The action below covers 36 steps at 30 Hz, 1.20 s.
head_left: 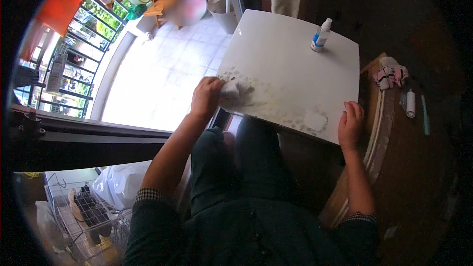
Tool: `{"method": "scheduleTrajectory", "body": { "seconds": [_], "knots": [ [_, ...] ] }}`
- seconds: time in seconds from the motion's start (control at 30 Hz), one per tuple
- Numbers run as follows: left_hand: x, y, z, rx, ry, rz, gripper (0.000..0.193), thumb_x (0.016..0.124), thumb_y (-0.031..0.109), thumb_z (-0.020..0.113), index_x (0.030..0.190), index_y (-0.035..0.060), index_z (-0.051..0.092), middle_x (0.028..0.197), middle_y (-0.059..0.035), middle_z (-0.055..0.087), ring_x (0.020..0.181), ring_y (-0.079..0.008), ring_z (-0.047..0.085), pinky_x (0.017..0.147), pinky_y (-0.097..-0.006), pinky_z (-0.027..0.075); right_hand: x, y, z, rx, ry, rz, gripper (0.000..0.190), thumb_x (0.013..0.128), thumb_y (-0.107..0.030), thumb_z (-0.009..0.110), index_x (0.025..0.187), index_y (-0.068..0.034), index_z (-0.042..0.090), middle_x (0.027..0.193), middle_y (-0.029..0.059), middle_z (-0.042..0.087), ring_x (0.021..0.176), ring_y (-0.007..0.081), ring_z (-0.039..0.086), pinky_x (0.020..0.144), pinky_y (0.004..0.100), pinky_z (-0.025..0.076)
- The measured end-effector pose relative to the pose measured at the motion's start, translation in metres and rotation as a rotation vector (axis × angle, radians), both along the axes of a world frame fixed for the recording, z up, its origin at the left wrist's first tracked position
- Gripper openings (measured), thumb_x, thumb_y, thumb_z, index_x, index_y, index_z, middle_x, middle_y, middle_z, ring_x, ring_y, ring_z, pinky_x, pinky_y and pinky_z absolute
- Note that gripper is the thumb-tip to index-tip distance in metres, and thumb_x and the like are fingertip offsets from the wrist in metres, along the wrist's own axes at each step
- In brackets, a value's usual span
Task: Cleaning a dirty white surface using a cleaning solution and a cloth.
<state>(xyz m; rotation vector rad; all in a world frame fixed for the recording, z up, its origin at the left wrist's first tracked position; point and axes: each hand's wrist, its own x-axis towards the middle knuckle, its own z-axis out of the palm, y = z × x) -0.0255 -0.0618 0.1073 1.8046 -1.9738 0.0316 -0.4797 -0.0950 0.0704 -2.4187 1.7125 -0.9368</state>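
Observation:
A white rectangular board point(281, 55) lies tilted in front of me, its near edge above my knees. Dark, mould-like spots and smears point(255, 99) run along its near side. At the left edge my left hand point(207, 95) presses a blurred white wipe point(232, 88) onto the stained surface. My right hand point(351, 125) is at the right edge, thumb on top and fingers curled along the side. Close to it is a pale squarish patch point(315, 121); whether pad or bare surface, I cannot tell. A clear spray bottle point(320, 37) with a white pump stands upright on the far right part.
Right of the board, a dark surface with a curved wooden edge point(377, 129) carries a crumpled pink cloth point(391, 74), a white tube-shaped container point(410, 103) and a teal toothbrush-like stick point(425, 114). Wire baskets point(79, 214) stand lower left. A grey bin point(223, 13) is beyond the board.

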Motion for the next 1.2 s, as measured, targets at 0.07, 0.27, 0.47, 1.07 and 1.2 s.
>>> {"method": "scheduleTrajectory", "body": {
  "seconds": [0.07,0.27,0.47,1.07,1.2],
  "knots": [
    [0.001,0.020,0.000,-0.001,0.008,-0.056,0.021,0.081,0.002,0.059,0.099,0.0073,0.070,0.104,-0.0116,0.069,0.102,-0.0304,0.064,0.089,-0.0396,0.052,0.002,0.000,-0.002,-0.007,-0.036,0.003,0.038,0.086,0.005,0.054,0.124,0.002,0.056,0.127,0.0214,0.052,0.121,0.0390,0.048,0.106,0.0482,0.039],
    [0.010,-0.014,0.005,0.031,0.013,-0.006,0.025,0.078,-0.001,0.059,0.100,0.0065,0.071,0.105,-0.0128,0.069,0.103,-0.0319,0.063,0.092,-0.0399,0.051,0.010,0.001,0.009,-0.088,0.068,-0.037,0.032,0.089,0.001,0.054,0.120,0.001,0.058,0.123,0.0177,0.054,0.117,0.0355,0.052,0.101,0.0447,0.042],
    [0.015,-0.049,0.004,0.032,0.063,0.062,0.023,0.082,0.002,0.056,0.097,0.0053,0.072,0.103,-0.0133,0.069,0.103,-0.0320,0.063,0.091,-0.0397,0.051,0.015,0.001,0.019,0.032,0.045,-0.001,0.036,0.086,0.006,0.054,0.121,0.003,0.057,0.125,0.0209,0.053,0.120,0.0389,0.049,0.105,0.0477,0.039],
    [0.011,-0.042,0.010,0.040,-0.002,0.025,0.027,0.081,0.001,0.057,0.103,0.0049,0.071,0.108,-0.0137,0.069,0.106,-0.0306,0.063,0.093,-0.0385,0.051,0.010,-0.002,0.011,0.071,0.027,0.014,0.036,0.088,0.002,0.053,0.124,0.003,0.055,0.130,0.0222,0.050,0.123,0.0399,0.046,0.107,0.0495,0.037],
    [0.010,-0.015,0.002,0.018,-0.017,-0.043,0.026,0.079,0.001,0.061,0.102,0.0053,0.071,0.105,-0.0128,0.069,0.103,-0.0311,0.064,0.089,-0.0395,0.053,0.006,0.002,0.005,0.043,-0.002,-0.021,0.036,0.088,0.004,0.053,0.124,0.003,0.055,0.129,0.0213,0.050,0.122,0.0397,0.047,0.106,0.0493,0.037]
  ]
}}
